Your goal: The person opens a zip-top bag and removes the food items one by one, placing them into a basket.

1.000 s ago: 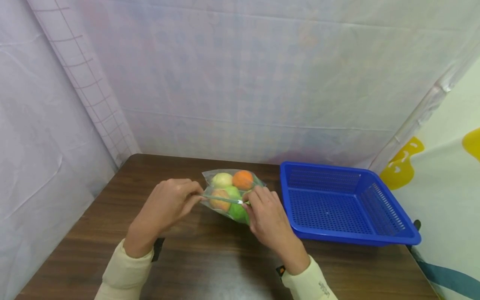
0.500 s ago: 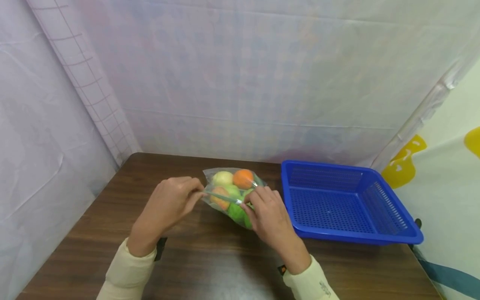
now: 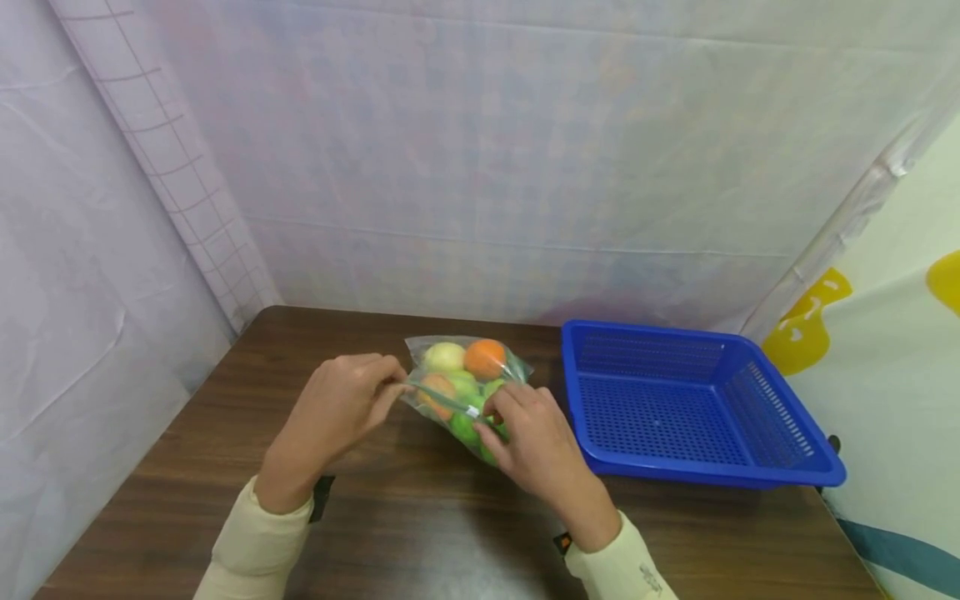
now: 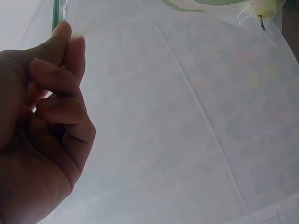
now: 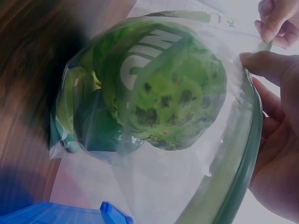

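A clear zip bag (image 3: 418, 345) full of fruit stands at the middle of the table, its green zip strip (image 3: 442, 399) facing up. Through the plastic show an orange (image 3: 484, 358), a pale yellow-green fruit (image 3: 444, 357), a reddish-yellow one (image 3: 438, 390) and green ones. The right wrist view shows a bumpy green fruit (image 5: 177, 93) with dark spots. My left hand (image 3: 337, 408) pinches the strip's left end between thumb and fingertip. Just right of the white slider (image 3: 472, 411), my right hand (image 3: 536, 437) has the strip between thumb and index finger.
A blue perforated plastic basket (image 3: 652, 417) stands to the right of the bag, close to my right hand. The brown wooden table (image 3: 375, 533) ends at a white cloth backdrop (image 3: 480, 167) behind and at the left.
My right hand and the white slider have shifted slightly left and toward me. The right thumb sits lower, and the strip slants down more. My left hand keeps its pinch.
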A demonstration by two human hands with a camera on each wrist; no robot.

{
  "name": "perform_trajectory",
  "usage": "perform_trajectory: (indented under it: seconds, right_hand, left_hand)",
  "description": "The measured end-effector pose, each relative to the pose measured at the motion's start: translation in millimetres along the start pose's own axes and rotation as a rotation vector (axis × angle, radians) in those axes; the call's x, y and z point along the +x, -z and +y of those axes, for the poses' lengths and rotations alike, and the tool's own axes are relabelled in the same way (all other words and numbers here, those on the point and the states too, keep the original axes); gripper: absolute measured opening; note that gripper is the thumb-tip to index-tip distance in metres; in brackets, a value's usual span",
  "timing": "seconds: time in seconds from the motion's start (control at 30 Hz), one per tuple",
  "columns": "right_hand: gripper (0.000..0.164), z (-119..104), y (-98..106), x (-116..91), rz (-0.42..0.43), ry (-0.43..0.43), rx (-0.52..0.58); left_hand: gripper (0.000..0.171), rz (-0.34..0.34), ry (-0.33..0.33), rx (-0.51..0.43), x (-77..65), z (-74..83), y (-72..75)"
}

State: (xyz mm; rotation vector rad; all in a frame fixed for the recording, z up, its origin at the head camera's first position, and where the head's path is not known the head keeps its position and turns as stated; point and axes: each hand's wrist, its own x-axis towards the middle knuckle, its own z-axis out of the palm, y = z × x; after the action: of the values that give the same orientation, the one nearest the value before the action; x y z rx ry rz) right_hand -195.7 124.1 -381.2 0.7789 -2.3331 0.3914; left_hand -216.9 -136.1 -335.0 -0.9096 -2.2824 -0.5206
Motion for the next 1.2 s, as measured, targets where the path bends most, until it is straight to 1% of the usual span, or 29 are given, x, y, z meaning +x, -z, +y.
perform_trajectory:
  seconds: [0.17, 0.27, 0.33, 0.4, 0.53, 0.6, 0.7, 0.83, 1.03, 1.2]
  right_hand:
    - [0.019, 0.0, 0.4, 0.8, -0.002, 0.002, 0.004]
    - [0.02, 0.3, 1.0, 0.9, 0.007, 0.006, 0.007]
    - [0.02, 0.3, 0.9, 1.1, 0.014, 0.008, 0.012]
    - [0.02, -0.2, 0.9, 1.4, 0.02, 0.011, 0.02]
    - [0.02, -1.6, -0.2, 2.0, 0.03, 0.018, 0.028]
    - [0.02, -2.3, -0.8, 1.9, 0.028, 0.016, 0.025]
    - [0.02, -2.7, -1.4, 1.5, 0.024, 0.009, 0.02]
    - [0.021, -2.3, -2.9, 0.8, 0.033, 0.004, 0.027]
    - [0.02, -4.1, -7.5, 1.2, 0.037, 0.02, 0.063]
    - [0.014, -6.1, -8.1, 1.4, 0.013, 0.02, 0.051]
  left_hand:
    - [0.015, -0.056, 0.029, 0.018, -0.5, 3.3, 3.1]
    - [0.016, -0.093, 0.046, 0.065, -2.1, 7.6, 5.8]
    - [0.016, -0.106, 0.039, 0.099, -3.1, 11.4, 6.5]
    - [0.017, -0.117, 0.017, 0.124, -3.3, 15.1, 4.8]
    - [0.019, -0.128, -0.05, 0.14, -1.1, 21.3, -4.5]
    - [0.019, -0.128, -0.071, 0.148, -0.4, 23.3, -9.5]
    - [0.02, -0.121, -0.078, 0.157, -0.3, 26.2, -14.2]
    - [0.021, -0.133, -0.091, 0.165, 0.5, 29.5, -17.4]
    - [0.021, -0.141, -0.102, 0.146, 1.8, 31.5, -18.4]
    - [0.019, -0.126, -0.103, 0.119, 1.9, 29.2, -20.0]
